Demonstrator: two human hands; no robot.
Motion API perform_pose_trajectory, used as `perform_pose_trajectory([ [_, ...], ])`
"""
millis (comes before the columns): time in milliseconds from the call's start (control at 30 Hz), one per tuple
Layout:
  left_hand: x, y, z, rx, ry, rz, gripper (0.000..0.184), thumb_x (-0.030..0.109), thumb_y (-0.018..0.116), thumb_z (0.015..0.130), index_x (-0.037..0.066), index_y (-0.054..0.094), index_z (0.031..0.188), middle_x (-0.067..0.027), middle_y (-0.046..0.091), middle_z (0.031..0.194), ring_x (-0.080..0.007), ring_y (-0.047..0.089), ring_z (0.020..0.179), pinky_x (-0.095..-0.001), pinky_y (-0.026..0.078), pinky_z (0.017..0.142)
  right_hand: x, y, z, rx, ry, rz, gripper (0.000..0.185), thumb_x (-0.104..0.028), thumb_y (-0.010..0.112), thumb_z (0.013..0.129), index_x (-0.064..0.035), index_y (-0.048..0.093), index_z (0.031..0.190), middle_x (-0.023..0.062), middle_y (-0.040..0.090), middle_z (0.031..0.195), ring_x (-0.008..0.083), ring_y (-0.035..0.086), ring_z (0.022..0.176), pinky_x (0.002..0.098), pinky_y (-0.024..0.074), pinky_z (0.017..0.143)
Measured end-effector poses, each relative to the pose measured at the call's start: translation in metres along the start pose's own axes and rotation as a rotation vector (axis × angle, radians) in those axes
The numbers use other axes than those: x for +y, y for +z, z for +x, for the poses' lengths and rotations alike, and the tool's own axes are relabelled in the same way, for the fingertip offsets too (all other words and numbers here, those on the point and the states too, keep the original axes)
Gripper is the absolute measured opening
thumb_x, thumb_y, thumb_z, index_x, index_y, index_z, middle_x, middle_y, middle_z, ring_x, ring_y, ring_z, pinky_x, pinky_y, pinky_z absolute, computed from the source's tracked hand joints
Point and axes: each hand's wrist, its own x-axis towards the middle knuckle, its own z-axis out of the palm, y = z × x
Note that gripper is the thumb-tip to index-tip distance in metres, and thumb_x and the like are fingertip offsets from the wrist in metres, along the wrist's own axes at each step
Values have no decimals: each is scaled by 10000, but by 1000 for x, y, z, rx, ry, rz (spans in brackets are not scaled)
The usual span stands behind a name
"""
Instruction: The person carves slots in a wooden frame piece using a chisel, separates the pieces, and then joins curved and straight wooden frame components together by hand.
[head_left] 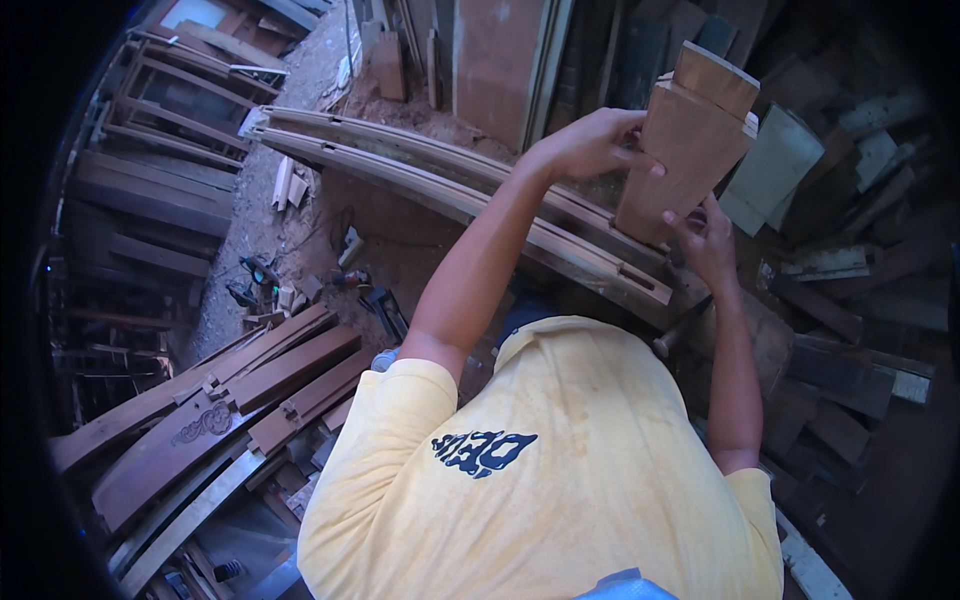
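Observation:
A thick wooden board with a stepped, tenon-like end [690, 150] is held up at the upper right. My left hand [598, 145] grips its left edge, with the thumb on the near face. Lower down, my right hand [706, 240] is closed on the board's right edge, thumb on the near face and some fingers hidden. Below the board run long wooden rails [450, 205], one with a slot [640, 280] cut near its end. Whether the board's lower end touches the rails, I cannot tell.
Stacked planks, one with a carved panel [205, 425], lie at lower left. Tools [350, 280] and wood scraps [290, 185] litter the ground. A large flat panel [495, 70] leans behind the rails. Offcuts [840, 430] pile up at right. A hammer-like tool [680, 330] lies near my right forearm.

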Motion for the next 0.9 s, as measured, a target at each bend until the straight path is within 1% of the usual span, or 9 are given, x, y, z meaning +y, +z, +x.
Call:
perform_pose_trajectory([
  [67, 5, -3, 1, -39, -87, 62, 583, 185, 863, 842, -12, 613, 1331, -120, 720, 1209, -178, 629, 1120, -363, 483, 1032, 2, 1, 1, 4, -57, -24, 589, -144, 799, 894, 5, 531, 1397, 166, 742, 1122, 256, 744, 985, 383, 597, 862],
  [200, 1, -3, -2, -38, -84, -37, 595, 202, 865, 841, -10, 612, 1335, -133, 719, 1213, -191, 630, 1130, -372, 477, 1043, 0, 2, 1, 6, -67, -31, 591, -144, 807, 885, 2, 540, 1391, 164, 746, 1120, 253, 744, 992, 384, 594, 864],
  [367, 4, -6, 2, -44, -25, 16, 596, 233, 864, 838, -5, 619, 1326, -141, 720, 1211, -214, 645, 1111, -380, 487, 1030, 1, 1, 3, 21, -56, -66, 596, -140, 819, 872, -4, 553, 1388, 157, 751, 1115, 240, 738, 974, 375, 584, 866],
  [500, 5, -7, 6, -54, -56, 24, 592, 259, 864, 835, -5, 626, 1309, -149, 722, 1200, -224, 653, 1094, -383, 493, 1018, 1, -1, 6, 16, -25, -62, 585, -135, 820, 870, -3, 565, 1380, 152, 756, 1103, 222, 733, 963, 364, 575, 859],
  [567, 4, -8, 11, -61, -42, 97, 597, 290, 862, 832, -3, 630, 1298, -164, 720, 1191, -235, 656, 1089, -385, 493, 1017, 2, -2, 6, 29, -38, -56, 557, -128, 815, 872, -3, 581, 1362, 149, 762, 1085, 212, 732, 962, 357, 566, 849],
  [700, 3, -3, 20, -53, -68, 61, 597, 300, 861, 833, -3, 632, 1293, -157, 725, 1183, -228, 656, 1087, -385, 497, 1005, 11, -6, 13, 21, -5, -24, 544, -142, 817, 871, -6, 592, 1348, 141, 766, 1075, 201, 730, 959, 355, 557, 848],
  [800, -4, -1, 23, -75, -102, 79, 601, 308, 863, 831, -3, 632, 1292, -137, 734, 1136, -215, 651, 1061, -381, 503, 981, 16, -5, 9, 34, 42, -83, 552, -177, 827, 868, -8, 593, 1337, 149, 765, 1074, 218, 737, 964, 367, 554, 861],
  [867, -15, 1, 13, -83, -80, 115, 574, 299, 864, 832, 6, 645, 1274, -111, 736, 1081, -195, 637, 1014, -361, 506, 944, 24, 6, 3, 68, -30, -109, 556, -212, 836, 865, -5, 593, 1321, 169, 760, 1077, 257, 741, 981, 386, 549, 877],
  [900, -19, 2, 6, -87, -81, 113, 574, 299, 864, 832, 6, 645, 1274, -111, 736, 1081, -195, 637, 1014, -361, 506, 944, 34, 10, 1, 70, -25, -108, 556, -212, 836, 865, -5, 593, 1321, 169, 760, 1077, 257, 741, 981, 386, 549, 877],
])
